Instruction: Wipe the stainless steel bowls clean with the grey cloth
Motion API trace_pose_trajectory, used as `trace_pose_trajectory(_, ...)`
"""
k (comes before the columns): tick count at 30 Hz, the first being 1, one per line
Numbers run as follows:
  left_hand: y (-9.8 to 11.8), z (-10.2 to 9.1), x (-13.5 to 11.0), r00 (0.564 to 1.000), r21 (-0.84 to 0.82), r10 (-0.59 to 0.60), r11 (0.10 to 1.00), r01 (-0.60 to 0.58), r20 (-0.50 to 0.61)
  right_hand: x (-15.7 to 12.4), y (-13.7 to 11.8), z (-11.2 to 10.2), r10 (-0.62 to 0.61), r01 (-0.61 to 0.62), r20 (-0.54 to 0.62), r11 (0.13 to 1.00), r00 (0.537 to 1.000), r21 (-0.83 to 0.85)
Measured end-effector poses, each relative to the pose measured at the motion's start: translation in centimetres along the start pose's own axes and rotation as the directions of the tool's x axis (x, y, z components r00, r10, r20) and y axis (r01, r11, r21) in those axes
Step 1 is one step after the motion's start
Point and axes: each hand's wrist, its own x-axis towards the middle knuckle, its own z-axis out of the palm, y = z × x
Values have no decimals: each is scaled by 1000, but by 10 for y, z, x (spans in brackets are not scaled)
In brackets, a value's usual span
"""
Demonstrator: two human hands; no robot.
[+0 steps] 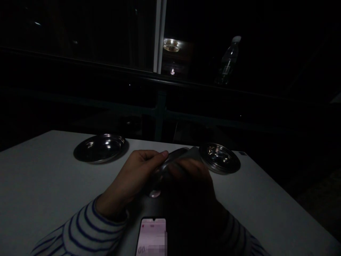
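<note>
My left hand (134, 174) is closed on the near-left rim of a shiny metal dish (155, 193), its thumb lying along the edge. The dish is tilted above the white table, and much of it is hidden by my hands and shadow. Over the dish's right side lies my right hand (193, 172), dark and slightly blurred, with its fingers bent. A thin grey piece, which looks like a cloth (195, 153), sticks out above its knuckles. Most of that piece is covered by the hand.
On the white table (39, 177), a wide metal dish (99, 149) sits to the left. Several nested metal dishes (221, 158) stand to the right. A lit phone (151, 234) lies at the near edge. Behind are a dark window and a plastic bottle (228, 62).
</note>
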Motion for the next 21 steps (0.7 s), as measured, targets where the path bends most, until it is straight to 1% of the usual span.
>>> trace_pose_trajectory(2, -1, 1, 0, 1000, -12, -11, 1000, 11, 13, 2, 2, -1, 107, -108, -27, 994, 994, -6)
trace_pose_trajectory(3, -2, 1, 1, 1000, -19, -20, 1000, 20, 18, 3, 0, -1, 126, -126, -38, 992, 991, -10)
trace_pose_trajectory(5, -3, 2, 1, 999, -24, -31, 999, 32, 20, 4, -9, 2, 72, -73, -38, 997, 997, -21)
trace_pose_trajectory(8, -3, 4, 1, 999, -15, -33, 999, 34, 16, 2, -22, 7, -63, 64, 6, 996, 998, -57)
trace_pose_trajectory(9, -3, 4, 1, 999, -16, -31, 999, 31, 15, 1, -23, 8, -78, 79, 19, 995, 997, -58)
trace_pose_trajectory(10, -3, 4, 2, 999, -22, -30, 999, 31, 16, 0, -21, 8, -69, 69, 1, 996, 998, -60)
trace_pose_trajectory(11, -3, 5, 2, 999, -32, -31, 999, 32, 18, 0, -17, 7, -41, 39, -20, 998, 999, -56)
trace_pose_trajectory(14, -3, 5, 2, 998, -50, -56, 997, 56, 16, 1, -3, 4, 113, -116, -60, 993, 992, -34)
trace_pose_trajectory(16, -4, 5, 2, 997, -52, -81, 995, 82, 16, 3, -1, 3, 163, -166, -69, 986, 984, -36)
trace_pose_trajectory(17, -4, 5, 2, 996, -54, -86, 995, 87, 19, 3, -3, 3, 158, -161, -64, 986, 985, -46)
trace_pose_trajectory(21, -4, 6, 1, 997, -64, -71, 995, 73, 43, 4, -10, 5, 30, -32, -31, 997, 999, -64)
